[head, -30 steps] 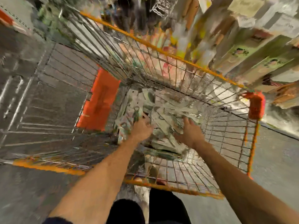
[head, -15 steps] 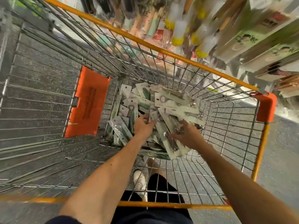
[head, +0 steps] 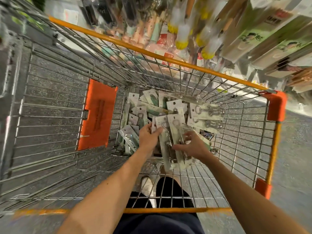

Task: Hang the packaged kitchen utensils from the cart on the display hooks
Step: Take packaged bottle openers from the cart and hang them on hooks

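Packaged kitchen utensils (head: 170,105) are heaped on the floor of the cart (head: 190,65), from the wall by the orange flap (head: 98,114) across toward the right wall. Step in hand: pickup. Both hands are down in the basket on one bundle of packs (head: 172,130) at the heap's near edge. Left hand (head: 148,137) holds the bundle's upper left edge, fingers curled over the cards. Right hand (head: 192,146) grips lower down, fingers spread and curled round the right side. Packs: long white backing cards, clear film, metal tool inside, punched hang hole at top. Some look like bottle openers, others have green handles. Next move, my read: square the bundle so the holes line up, lift clear of the cart rim, go to the hanging goods (head: 253,39) beyond the far right corner. Hooks themselves not visible from here. Film looks slippery, so the cards may fan out.
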Motion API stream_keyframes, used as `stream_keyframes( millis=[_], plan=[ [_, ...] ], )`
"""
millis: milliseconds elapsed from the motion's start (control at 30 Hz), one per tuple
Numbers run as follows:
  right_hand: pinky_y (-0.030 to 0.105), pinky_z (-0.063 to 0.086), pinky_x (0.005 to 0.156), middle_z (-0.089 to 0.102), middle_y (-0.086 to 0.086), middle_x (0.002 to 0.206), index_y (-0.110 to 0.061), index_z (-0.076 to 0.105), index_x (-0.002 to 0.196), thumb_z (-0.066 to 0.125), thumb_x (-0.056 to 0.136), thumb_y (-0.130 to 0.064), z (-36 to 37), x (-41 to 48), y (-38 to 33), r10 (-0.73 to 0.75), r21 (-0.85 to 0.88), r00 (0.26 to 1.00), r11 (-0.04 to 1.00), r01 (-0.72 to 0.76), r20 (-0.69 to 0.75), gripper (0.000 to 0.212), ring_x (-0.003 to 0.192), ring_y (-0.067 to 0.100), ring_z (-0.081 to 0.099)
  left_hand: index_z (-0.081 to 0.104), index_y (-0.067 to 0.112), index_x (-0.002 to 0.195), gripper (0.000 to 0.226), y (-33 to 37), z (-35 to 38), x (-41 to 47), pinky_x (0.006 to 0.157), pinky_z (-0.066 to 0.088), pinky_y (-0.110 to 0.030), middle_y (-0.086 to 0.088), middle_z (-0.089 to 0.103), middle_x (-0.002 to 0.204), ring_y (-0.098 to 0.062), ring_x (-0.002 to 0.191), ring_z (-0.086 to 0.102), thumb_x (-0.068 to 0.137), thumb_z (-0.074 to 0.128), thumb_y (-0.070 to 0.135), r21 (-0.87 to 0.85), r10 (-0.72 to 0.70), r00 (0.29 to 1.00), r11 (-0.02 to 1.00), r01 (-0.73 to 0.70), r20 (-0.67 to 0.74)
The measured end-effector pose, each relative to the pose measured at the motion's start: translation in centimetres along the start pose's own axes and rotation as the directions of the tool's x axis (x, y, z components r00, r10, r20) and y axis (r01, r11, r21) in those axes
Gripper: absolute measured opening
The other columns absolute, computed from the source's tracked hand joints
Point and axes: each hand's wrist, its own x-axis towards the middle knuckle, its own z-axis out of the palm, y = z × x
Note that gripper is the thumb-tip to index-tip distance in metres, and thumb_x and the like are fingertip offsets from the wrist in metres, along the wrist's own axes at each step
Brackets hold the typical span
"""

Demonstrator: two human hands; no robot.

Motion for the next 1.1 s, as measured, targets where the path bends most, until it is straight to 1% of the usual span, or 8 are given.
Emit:
stream_keyframes(
  millis=[133,267,433,500,567,700,867,1100],
  plan=[
    [0.014,0.05,0.056,0.056,-0.011,0.103,-0.02,0.045,0.131,0.09,0.063,-0.042,1.1,-0.9,-2.2,-0.028,0.061,0.999,0.998,0.027,0.019,0.084,0.085,0.002,0.057,0.07,0.017,0.095,0.005,1.0,-3.8,-1.1,0.08,0.057,-0.034,-0.006,0.075,0.1,-0.026,0.101,0.07,0.09,0.072,0.017,-0.03,0.038,0.998,0.999,-0.037,0.053],
    [0.037,0.061,0.077,0.071,-0.001,0.1,-0.017,0.061,0.112,0.092,0.054,-0.041,3.6,-1.7,-4.4,-0.071,0.162,0.997,0.985,0.066,0.029,0.07,0.092,0.02,0.07,0.075,0.014,0.083,0.006,2.2,-7.7,-2.1,0.089,0.056,-0.051,-0.005,0.076,0.087,-0.031,0.094,0.071,0.089,0.074,0.015,-0.031,0.065,0.997,0.997,-0.064,0.029],
    [0.017,0.051,0.068,0.07,-0.005,0.101,-0.016,0.057,0.116,0.092,0.061,-0.034,8.1,-5.5,-8.7,-0.147,0.313,0.989,0.938,0.148,-0.026,0.067,0.091,0.013,0.067,0.074,0.009,0.101,0.022,3.8,-13.0,-4.1,0.088,0.058,-0.045,-0.001,0.077,0.097,-0.02,0.094,0.073,0.085,0.077,0.025,0.003,0.156,0.987,0.988,-0.156,0.047],
    [0.008,0.047,0.057,0.068,-0.006,0.098,-0.017,0.054,0.111,0.09,0.067,-0.024,10.1,-7.7,-10.7,-0.186,0.37,0.981,0.909,0.19,-0.048,0.057,0.085,0.008,0.066,0.072,0.008,0.105,0.05,4.6,-14.8,-5.2,0.089,0.057,-0.049,0.0,0.075,0.099,-0.017,0.095,0.071,0.073,0.081,0.046,0.035,0.25,0.966,0.967,-0.253,0.064],
    [0.006,0.048,0.056,0.069,-0.008,0.094,-0.022,0.057,0.101,0.088,0.07,-0.018,11.8,-10.0,-12.1,-0.236,0.415,0.968,0.875,0.25,-0.085,0.044,0.086,0.012,0.069,0.072,0.007,0.103,0.063,5.4,-16.5,-6.4,0.087,0.056,-0.04,-0.002,0.074,0.099,-0.016,0.093,0.068,0.064,0.078,0.057,0.061,0.351,0.933,0.933,-0.355,0.078],
    [0.007,0.047,0.049,0.064,-0.01,0.089,-0.023,0.052,0.102,0.083,0.076,-0.013,13.3,-15.4,-14.3,-0.246,0.567,0.944,0.756,0.328,-0.219,0.041,0.068,-0.003,0.066,0.07,0.006,0.086,0.024,8.8,-19.3,-10.4,0.075,0.051,-0.04,-0.009,0.069,0.086,-0.018,0.077,0.062,0.082,0.079,0.028,0.033,0.466,0.874,0.88,-0.474,0.138],
    [0.028,0.056,0.056,0.073,0.007,0.102,-0.009,0.057,0.121,0.089,0.067,-0.021,13.1,-21.8,-15.6,-0.228,0.593,0.884,0.67,0.447,-0.408,0.063,0.081,0.017,0.072,0.073,0.021,0.066,0.027,12.3,-20.5,-15.9,0.077,0.057,-0.06,-0.017,0.075,0.086,-0.039,0.084,0.072,0.067,0.083,0.047,0.041,0.558,0.795,0.812,-0.582,0.237],
    [0.034,0.059,0.059,0.071,0.009,0.091,-0.01,0.057,0.106,0.079,0.074,-0.001,10.1,-32.1,-13.9,-0.191,0.616,0.755,0.472,0.631,-0.627,0.04,0.075,0.022,0.072,0.074,0.017,0.068,0.014,15.6,-15.9,-26.4,0.07,0.061,-0.04,0.0,0.075,0.069,-0.017,0.068,0.071,0.078,0.084,0.018,-0.091,0.693,0.56,0.661,-0.745,0.453]
  ],
)
